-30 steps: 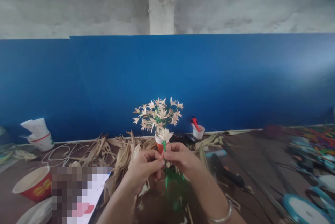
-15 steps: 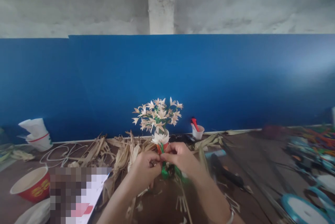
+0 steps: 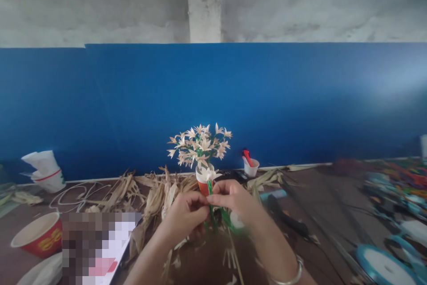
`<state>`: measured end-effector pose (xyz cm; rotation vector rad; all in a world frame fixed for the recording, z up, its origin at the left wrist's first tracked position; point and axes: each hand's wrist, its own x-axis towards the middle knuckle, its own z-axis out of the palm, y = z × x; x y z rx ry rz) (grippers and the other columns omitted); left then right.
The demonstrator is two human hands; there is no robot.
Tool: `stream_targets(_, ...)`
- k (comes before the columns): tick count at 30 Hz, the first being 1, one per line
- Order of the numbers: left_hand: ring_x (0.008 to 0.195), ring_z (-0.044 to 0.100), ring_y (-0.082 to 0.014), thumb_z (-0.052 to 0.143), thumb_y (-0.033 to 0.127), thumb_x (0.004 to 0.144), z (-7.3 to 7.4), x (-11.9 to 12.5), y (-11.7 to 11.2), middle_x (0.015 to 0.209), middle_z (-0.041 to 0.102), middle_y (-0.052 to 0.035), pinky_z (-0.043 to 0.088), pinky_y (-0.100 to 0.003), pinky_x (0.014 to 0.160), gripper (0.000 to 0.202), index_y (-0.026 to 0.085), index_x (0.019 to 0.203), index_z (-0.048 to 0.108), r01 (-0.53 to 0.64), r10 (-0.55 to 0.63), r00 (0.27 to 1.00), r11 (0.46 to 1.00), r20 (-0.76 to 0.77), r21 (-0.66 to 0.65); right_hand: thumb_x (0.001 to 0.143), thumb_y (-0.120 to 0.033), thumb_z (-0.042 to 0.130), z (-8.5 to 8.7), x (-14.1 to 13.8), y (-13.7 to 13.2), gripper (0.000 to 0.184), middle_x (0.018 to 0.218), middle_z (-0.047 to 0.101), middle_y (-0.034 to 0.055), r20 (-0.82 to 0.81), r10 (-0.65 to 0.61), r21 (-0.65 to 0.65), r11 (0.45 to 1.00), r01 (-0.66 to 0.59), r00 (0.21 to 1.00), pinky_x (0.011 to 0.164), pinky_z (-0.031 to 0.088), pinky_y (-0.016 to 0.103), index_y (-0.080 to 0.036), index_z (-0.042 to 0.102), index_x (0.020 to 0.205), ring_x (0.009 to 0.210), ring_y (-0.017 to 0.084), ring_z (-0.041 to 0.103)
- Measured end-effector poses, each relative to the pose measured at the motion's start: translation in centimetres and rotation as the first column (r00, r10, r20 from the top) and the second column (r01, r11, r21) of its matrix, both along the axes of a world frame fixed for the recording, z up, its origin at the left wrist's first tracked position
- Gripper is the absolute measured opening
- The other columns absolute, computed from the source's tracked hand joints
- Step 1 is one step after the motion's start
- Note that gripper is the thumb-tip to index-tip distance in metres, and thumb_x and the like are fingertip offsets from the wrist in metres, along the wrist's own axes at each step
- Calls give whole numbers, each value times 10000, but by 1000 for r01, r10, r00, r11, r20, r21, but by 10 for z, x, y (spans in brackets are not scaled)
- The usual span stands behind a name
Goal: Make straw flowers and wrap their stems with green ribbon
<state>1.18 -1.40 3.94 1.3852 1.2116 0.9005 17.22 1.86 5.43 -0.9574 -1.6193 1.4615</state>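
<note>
Cream flower point(image 3: 209, 173), small and pointed-petalled, stands upright on a green stem point(image 3: 211, 207) at the middle of the view, low over the brown worktop point(image 3: 320, 200). The left hand point(image 3: 186, 214) comes up from 7 o'clock and the right hand point(image 3: 233, 199) from 5 o'clock; they meet just below the bloom, with the fingers of both narrowed to a pinch on the stem, thumb tips nearly touching. A loop of green ribbon point(image 3: 228, 222) hangs under the right hand, at 5 o'clock of the stem. A silver bangle point(image 3: 289, 277) circles the right wrist. Directly behind the held flower, at 12 o'clock, a red paper cup point(image 3: 201, 183) carries a bunch of finished flowers point(image 3: 199, 143) of the same cream colour, spread against the blue wall panel point(image 3: 283, 98). At 2 o'clock of the hands a small white cup point(image 3: 251, 168) holds a red-handled tool point(image 3: 247, 157). Dried corn husks point(image 3: 156, 191) lie heaped from 9 to 11 o'clock, with a white cord point(image 3: 78, 191) looped beyond them. Farther out at 9 o'clock stand stacked white cups point(image 3: 46, 170), and at 8 o'clock a red paper bowl point(image 3: 36, 236). A dark tool point(image 3: 288, 223) lies at 3 o'clock, too blurred to name, and a teal ribbon spool point(image 3: 383, 268) sits at 4 o'clock.
</note>
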Motion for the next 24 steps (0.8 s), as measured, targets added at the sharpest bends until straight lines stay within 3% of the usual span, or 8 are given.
stream_targets(6, 323, 537, -116, 534, 222, 705, 7, 1, -8, 416, 546, 58, 382, -181, 312, 62, 177, 708, 577, -37, 38, 999, 998, -18, 59, 603, -349, 757, 1, 3, 1, 326, 514, 400, -67, -50, 105, -48, 993, -108, 993, 502, 199, 239, -152, 504, 539, 501, 62, 302)
stream_targets(10, 345, 561, -111, 528, 214, 700, 10, 1, -10, 558, 629, 13, 294, -157, 257, 93, 166, 665, 599, -10, 21, 994, 995, -109, 102, 585, -346, 774, -1, 3, 3, 331, 497, 405, -66, -51, 127, -63, 990, -130, 991, 499, 202, 237, -147, 514, 535, 496, 63, 311)
stream_targets(15, 313, 506, -94, 526, 208, 701, 5, 0, -6, 384, 562, 52, 386, -177, 345, 61, 173, 715, 575, -5, 5, 1000, 1000, 11, 3, 584, -349, 777, -5, 5, 5, 334, 474, 390, -77, -136, 149, -104, 981, -164, 979, 486, 193, 230, -146, 516, 535, 471, 54, 284)
stream_targets(19, 302, 473, -84, 576, 242, 677, 4, 1, -5, 357, 530, 62, 350, -176, 338, 76, 167, 682, 587, 18, -18, 1000, 1000, 7, -9, 583, -339, 769, -7, 5, 6, 309, 476, 425, -67, -123, 191, -87, 975, -203, 974, 491, 222, 226, -144, 534, 540, 473, 59, 320)
stream_targets(24, 281, 425, -76, 587, 277, 685, 3, 2, -5, 325, 477, 78, 327, -179, 322, 132, 178, 606, 548, -48, 49, 997, 999, -55, 12, 610, -315, 737, -3, 0, 1, 263, 498, 452, -59, -13, 56, -51, 997, -57, 998, 498, 244, 224, -148, 540, 560, 488, 64, 348)
